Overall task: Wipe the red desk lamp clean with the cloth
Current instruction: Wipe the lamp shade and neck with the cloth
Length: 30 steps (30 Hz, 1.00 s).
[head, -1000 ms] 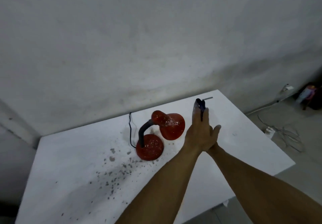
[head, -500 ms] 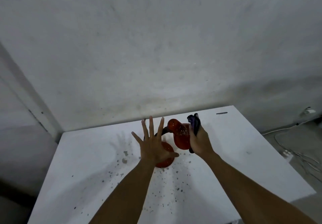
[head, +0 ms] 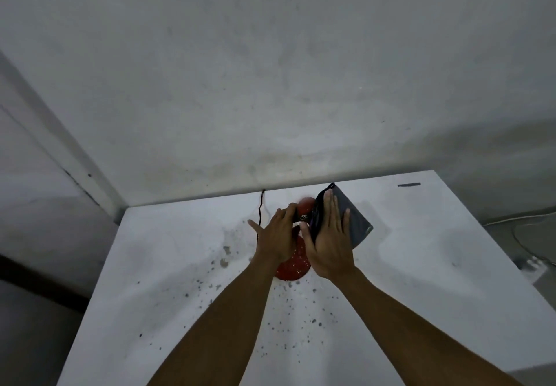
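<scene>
Two bare hands are crowded over the red desk lamp (head: 293,265) on a white table (head: 150,280), so most of the lamp is hidden; only the round base, speckled with pale dust, and a bit of the red shade (head: 306,205) peek out. It sits toward the table's far edge, roughly mid-width; its black cord (head: 260,214) runs from the left of the hands up to that far edge, where the table meets a grey wall (head: 270,70). Dark crumbs of dirt (head: 222,261) are scattered over the tabletop left of the base and across the near half; a short dark mark (head: 408,185) lies near the far right corner, well apart from everything. Some white cable (head: 523,229) is on the floor off the right edge, too blurry to say more.

The left hand (head: 278,235) reaches in from below, fingers curled round the lamp's dark neck just under the shade, thumb sticking out left. The right hand (head: 329,241) is flat and open, fingers straight and together, palm pressing a dark grey cloth (head: 353,220) against the right side of the shade; the cloth sticks out past the fingertips and to the right as a stiff-looking flap. Both forearms are bare and come in from the near edge.
</scene>
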Tool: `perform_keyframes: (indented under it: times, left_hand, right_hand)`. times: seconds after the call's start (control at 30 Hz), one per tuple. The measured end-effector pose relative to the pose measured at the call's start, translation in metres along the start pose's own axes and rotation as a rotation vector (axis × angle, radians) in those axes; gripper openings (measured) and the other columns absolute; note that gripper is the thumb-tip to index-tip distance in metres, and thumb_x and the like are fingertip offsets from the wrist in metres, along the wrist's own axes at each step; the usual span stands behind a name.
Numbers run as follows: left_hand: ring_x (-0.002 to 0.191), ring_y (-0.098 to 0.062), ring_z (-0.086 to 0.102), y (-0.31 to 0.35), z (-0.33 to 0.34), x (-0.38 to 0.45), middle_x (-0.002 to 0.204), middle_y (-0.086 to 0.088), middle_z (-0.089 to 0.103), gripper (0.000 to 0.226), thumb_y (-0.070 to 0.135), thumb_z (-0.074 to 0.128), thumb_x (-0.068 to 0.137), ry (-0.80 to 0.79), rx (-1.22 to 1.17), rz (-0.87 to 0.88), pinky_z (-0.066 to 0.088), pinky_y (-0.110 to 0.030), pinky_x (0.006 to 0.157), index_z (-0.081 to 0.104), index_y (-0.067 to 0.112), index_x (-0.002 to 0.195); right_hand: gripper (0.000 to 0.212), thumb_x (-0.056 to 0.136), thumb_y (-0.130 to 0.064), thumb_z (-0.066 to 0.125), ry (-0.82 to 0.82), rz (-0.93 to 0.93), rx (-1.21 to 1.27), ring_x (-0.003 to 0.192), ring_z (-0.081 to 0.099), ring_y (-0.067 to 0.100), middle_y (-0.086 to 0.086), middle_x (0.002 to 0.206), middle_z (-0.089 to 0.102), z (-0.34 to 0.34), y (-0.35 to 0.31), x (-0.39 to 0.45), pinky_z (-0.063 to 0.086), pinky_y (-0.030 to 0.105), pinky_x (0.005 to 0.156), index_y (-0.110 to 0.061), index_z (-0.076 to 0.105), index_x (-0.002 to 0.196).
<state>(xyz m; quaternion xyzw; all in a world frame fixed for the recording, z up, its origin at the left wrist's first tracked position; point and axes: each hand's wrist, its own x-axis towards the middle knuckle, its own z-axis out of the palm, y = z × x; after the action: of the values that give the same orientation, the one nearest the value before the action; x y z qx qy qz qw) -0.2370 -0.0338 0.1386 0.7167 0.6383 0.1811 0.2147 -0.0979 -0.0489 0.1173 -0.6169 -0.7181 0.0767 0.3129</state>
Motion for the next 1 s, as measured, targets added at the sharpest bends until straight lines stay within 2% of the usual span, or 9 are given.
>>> perform_keyframes:
  times: [0.07, 0.13, 0.2, 0.37, 0.63, 0.83, 0.9, 1.0]
  left_hand:
    - [0.122, -0.024, 0.056, 0.009, -0.011, 0.004, 0.125, 0.002, 0.061, 0.044, 0.02, 0.043, 0.096, -0.042, 0.048, -0.006, 0.0, -0.085, 0.102, 0.032, 0.027, 0.138]
    - [0.126, -0.027, 0.055, 0.013, -0.019, 0.007, 0.136, 0.0, 0.06, 0.056, 0.023, 0.043, 0.098, -0.094, 0.119, -0.021, -0.001, -0.082, 0.104, 0.025, 0.027, 0.151]
    - [0.13, -0.029, 0.052, 0.011, -0.02, 0.01, 0.139, -0.001, 0.059, 0.058, 0.029, 0.042, 0.101, -0.12, 0.135, -0.053, -0.005, -0.08, 0.106, 0.021, 0.031, 0.155]
    - [0.131, -0.031, 0.05, 0.015, -0.026, 0.01, 0.137, -0.007, 0.059, 0.046, 0.023, 0.044, 0.101, -0.171, 0.125, -0.129, -0.001, -0.076, 0.111, 0.041, 0.019, 0.146]
    - [0.121, -0.032, 0.058, 0.011, -0.025, 0.006, 0.131, -0.006, 0.063, 0.046, 0.025, 0.044, 0.098, -0.136, 0.025, -0.078, 0.005, -0.081, 0.106, 0.042, 0.025, 0.144]
    - [0.108, -0.031, 0.063, 0.008, -0.017, 0.007, 0.121, -0.003, 0.067, 0.056, 0.021, 0.046, 0.096, -0.103, 0.024, -0.01, 0.009, -0.085, 0.102, 0.031, 0.04, 0.147]
    - [0.11, -0.032, 0.062, 0.009, -0.013, 0.005, 0.122, -0.001, 0.067, 0.048, 0.023, 0.045, 0.098, -0.088, 0.059, 0.012, 0.007, -0.084, 0.101, 0.036, 0.037, 0.144]
    - [0.106, -0.031, 0.064, 0.006, -0.007, 0.006, 0.113, 0.001, 0.068, 0.027, 0.028, 0.044, 0.099, -0.086, 0.066, 0.05, 0.016, -0.085, 0.099, 0.043, 0.031, 0.125]
  right_hand:
    - [0.085, 0.103, -0.065, 0.015, -0.006, -0.06, -0.013, 0.161, 0.0, 0.018, 0.005, 0.174, 0.002, 0.0, 0.002, 0.008, -0.003, 0.045, 0.131, -0.008, 0.002, 0.164]
    - [0.084, 0.104, -0.064, 0.018, -0.012, -0.138, -0.027, 0.161, 0.002, 0.02, 0.007, 0.174, 0.005, -0.003, 0.002, 0.016, 0.004, 0.049, 0.131, -0.009, 0.003, 0.164]
    - [0.085, 0.103, -0.067, 0.023, -0.037, -0.229, -0.044, 0.161, 0.006, 0.023, 0.009, 0.173, 0.01, -0.007, 0.004, 0.025, 0.007, 0.05, 0.13, -0.009, 0.01, 0.164]
    - [0.086, 0.101, -0.072, 0.025, -0.124, -0.419, -0.125, 0.159, 0.015, 0.027, 0.01, 0.17, 0.024, -0.017, 0.012, 0.038, 0.011, 0.054, 0.129, -0.013, 0.024, 0.163]
    - [0.067, 0.107, -0.057, 0.037, -0.115, -0.584, -0.231, 0.156, 0.026, 0.031, 0.013, 0.168, 0.03, -0.018, 0.021, 0.041, 0.021, 0.053, 0.127, -0.019, 0.029, 0.162]
    - [0.071, 0.101, -0.042, 0.059, 0.006, -0.399, -0.195, 0.159, 0.016, 0.035, 0.016, 0.171, 0.019, -0.006, 0.031, 0.014, 0.025, 0.063, 0.123, -0.024, 0.028, 0.162]
    - [0.074, 0.101, -0.041, 0.06, 0.007, -0.336, -0.176, 0.159, 0.012, 0.035, 0.017, 0.171, 0.016, -0.004, 0.036, 0.003, 0.023, 0.063, 0.123, -0.028, 0.021, 0.163]
    - [0.074, 0.104, -0.049, 0.049, -0.014, -0.265, -0.141, 0.16, 0.008, 0.033, 0.014, 0.172, 0.012, -0.001, 0.04, -0.005, 0.018, 0.061, 0.126, -0.033, 0.009, 0.164]
